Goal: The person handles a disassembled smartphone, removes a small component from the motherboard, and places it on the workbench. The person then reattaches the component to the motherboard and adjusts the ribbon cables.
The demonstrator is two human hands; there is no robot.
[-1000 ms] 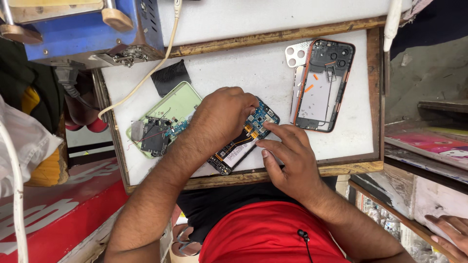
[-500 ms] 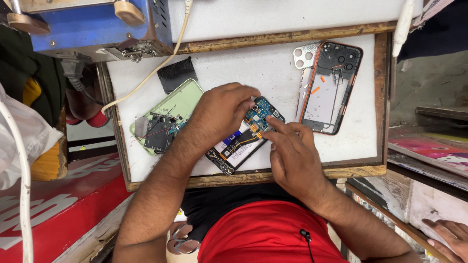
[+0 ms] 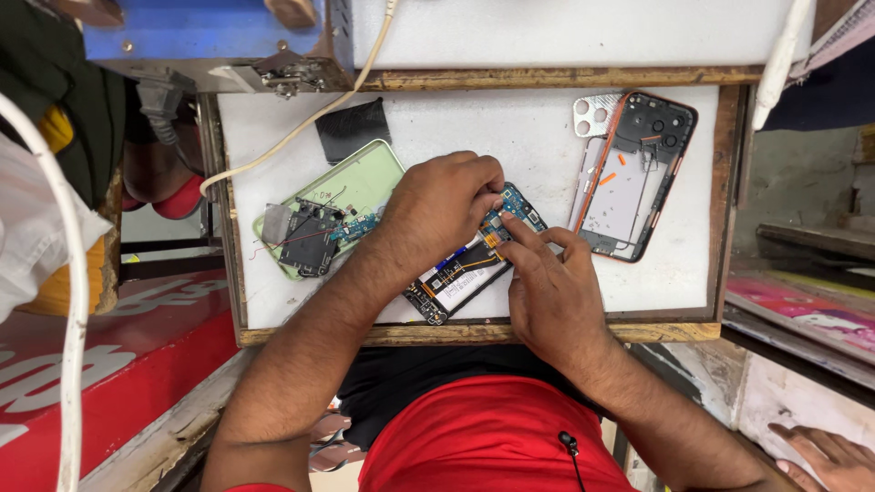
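Opened phone [image 3: 460, 278] lies face-down at centre of frame, on white mat [image 3: 547, 137], tilted diag., lower end near wooden tray edge [image 3: 474, 333]. Back cover off; battery, orange flex and blue board at upper end exposed.

L hand [image 3: 437, 210] rests over upper half of phone, fingers curled down and narrow, tips pressing at the board area. Whether it pinches a part: cannot tell, fingers hide it. R hand [image 3: 551, 292] beside it, index + thumb drawn close at the flex/connector spot, rest of fingers loosely bent; no tool visible in either hand.

Outward: green back cover [image 3: 360, 187] left of centre, w/ a black inner frame piece [image 3: 305, 241] and small board lying on it. Black pad [image 3: 354, 128] above that. Second phone shell [image 3: 633, 178], orange-rimmed, empty inside, upper right, camera plate [image 3: 594, 114] touching its top-left corner. Cream cable [image 3: 301, 128] crosses upper left.

Progress (judgement): teardown stage done, i.e. covers and some inner parts already off. Board/flex work in hand; battery in place; reassembly not yet begun.
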